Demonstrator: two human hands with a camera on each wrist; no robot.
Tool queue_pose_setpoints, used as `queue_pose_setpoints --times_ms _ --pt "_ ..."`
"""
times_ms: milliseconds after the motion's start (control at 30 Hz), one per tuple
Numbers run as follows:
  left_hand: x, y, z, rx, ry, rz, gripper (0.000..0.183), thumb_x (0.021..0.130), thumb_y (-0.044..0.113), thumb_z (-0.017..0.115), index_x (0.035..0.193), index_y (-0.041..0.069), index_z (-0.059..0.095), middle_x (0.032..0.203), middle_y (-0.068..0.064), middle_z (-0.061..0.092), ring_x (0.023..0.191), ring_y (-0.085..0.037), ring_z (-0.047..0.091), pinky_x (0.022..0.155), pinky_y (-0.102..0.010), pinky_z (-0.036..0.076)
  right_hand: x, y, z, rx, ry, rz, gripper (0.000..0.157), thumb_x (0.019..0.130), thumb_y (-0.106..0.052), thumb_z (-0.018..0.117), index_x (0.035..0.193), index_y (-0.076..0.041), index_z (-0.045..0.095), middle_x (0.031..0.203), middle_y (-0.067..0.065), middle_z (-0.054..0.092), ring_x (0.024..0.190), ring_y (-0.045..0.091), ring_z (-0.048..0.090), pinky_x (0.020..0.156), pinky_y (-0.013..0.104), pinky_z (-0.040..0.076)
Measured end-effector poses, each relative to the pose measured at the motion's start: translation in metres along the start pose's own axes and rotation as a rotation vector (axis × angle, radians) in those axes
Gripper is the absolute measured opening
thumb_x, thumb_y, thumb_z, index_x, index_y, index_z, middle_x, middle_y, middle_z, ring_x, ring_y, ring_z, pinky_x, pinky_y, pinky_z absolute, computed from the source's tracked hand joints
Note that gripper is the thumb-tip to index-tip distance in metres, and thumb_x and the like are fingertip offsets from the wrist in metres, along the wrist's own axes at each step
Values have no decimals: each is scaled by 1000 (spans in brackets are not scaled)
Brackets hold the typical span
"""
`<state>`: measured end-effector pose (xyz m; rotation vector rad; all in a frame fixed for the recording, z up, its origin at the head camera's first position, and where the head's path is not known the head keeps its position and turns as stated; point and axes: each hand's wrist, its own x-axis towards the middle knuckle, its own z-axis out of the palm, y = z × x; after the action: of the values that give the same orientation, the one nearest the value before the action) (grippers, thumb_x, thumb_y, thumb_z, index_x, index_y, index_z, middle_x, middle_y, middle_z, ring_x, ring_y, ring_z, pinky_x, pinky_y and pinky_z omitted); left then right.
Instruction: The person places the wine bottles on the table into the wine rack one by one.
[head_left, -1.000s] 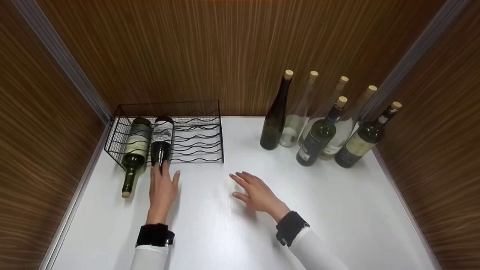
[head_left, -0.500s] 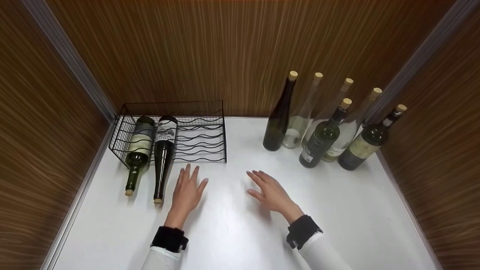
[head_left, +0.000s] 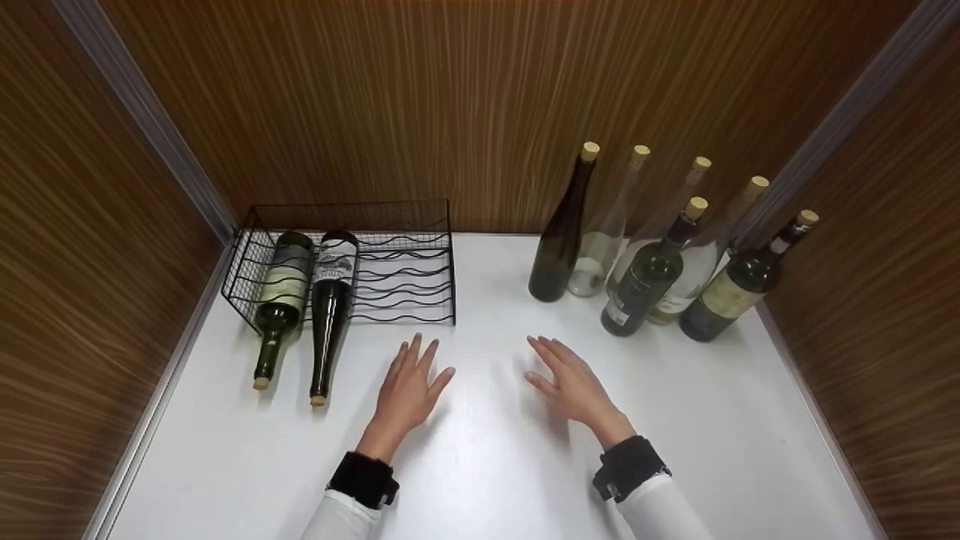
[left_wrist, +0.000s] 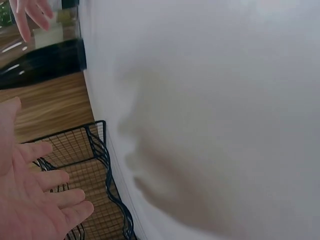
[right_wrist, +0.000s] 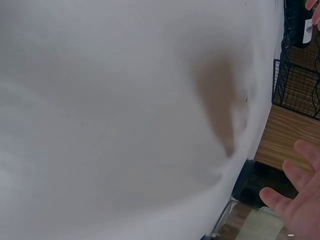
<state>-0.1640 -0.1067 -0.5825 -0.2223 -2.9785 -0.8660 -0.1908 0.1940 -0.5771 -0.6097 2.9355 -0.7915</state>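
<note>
My left hand (head_left: pixel 409 390) hovers over the table in front of the black wire wine rack (head_left: pixel 405 304), fingers spread and holding nothing. Two corked wine bottles lie side by side in the rack's left part, necks toward me: a green bottle (head_left: pixel 285 289) with a pale label, and a dark slender bottle (head_left: pixel 328 322) with a white label. Across from the left hand, my right hand (head_left: pixel 577 386) is also bare, its fingers straight. Nearest to it are a dark tall bottle (head_left: pixel 559 251) and a green bottle with a dark label (head_left: pixel 641 289), both upright. Neither hand touches a bottle.
Behind and right of these stand several more corked bottles, among them a clear bottle (head_left: pixel 596 255) and a green bottle with a cream label (head_left: pixel 731 292). Wood-grain panels (head_left: pixel 390 97) wall the white table (head_left: pixel 480 465) at the back and both sides.
My left hand has left the neck of the dark slender bottle and moved right. My right hand has shifted right too. The bottle stays lying in the rack; the head view has shifted slightly.
</note>
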Motion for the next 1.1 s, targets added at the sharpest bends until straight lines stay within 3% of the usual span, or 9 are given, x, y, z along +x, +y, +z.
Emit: queue_pose_setpoints --times_ms 367,833,1100 --pt "6 18 5 -40 9 50 69 100 56 44 151 10 40 156 -22 27 142 -43 24 112 -54 26 -10 32 -12 -18 181 23 57 98 -38 60 148 -13 46 148 15 44 135 38 39 109 55 30" --pt "8 34 17 -57 -35 88 72 99 61 42 153 14 37 157 -20 27 141 -44 25 111 -56 25 -15 59 -28 88 455 243 59 96 -31 65 146 -6 44 151 19 37 136 41 36 107 56 30" --pt "9 42 22 -81 -78 83 74 97 63 43 154 15 35 157 -18 26 141 -42 26 111 -56 26 -7 68 -37 286 600 410 73 92 -26 71 147 0 32 146 22 36 136 38 35 110 49 29"
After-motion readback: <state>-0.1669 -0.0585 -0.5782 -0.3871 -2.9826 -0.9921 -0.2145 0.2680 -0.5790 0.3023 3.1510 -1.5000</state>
